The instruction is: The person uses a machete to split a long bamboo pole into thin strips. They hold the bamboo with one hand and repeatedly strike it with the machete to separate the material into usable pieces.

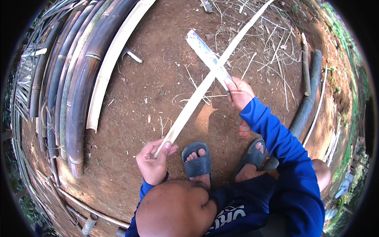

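Observation:
My left hand (154,158) is closed on the near end of a long pale bamboo strip (193,100), thumb on top. The strip slants away to the upper right, past the top of the view. In my right hand (239,93) is a machete (206,51), gripped by its handle, most of which the fingers hide. Its broad, whitish, worn blade points to the upper left. Strip and blade cross a little beyond my right hand, the strip passing over the blade; whether they touch there I cannot tell.
Dark bamboo poles (85,87) lie stacked at the left, beside a wide split bamboo piece (112,59). Thin shavings (276,59) litter the brown dirt at the upper right. A thick pole (310,98) lies at the right. My sandalled feet (197,164) are just below the strip.

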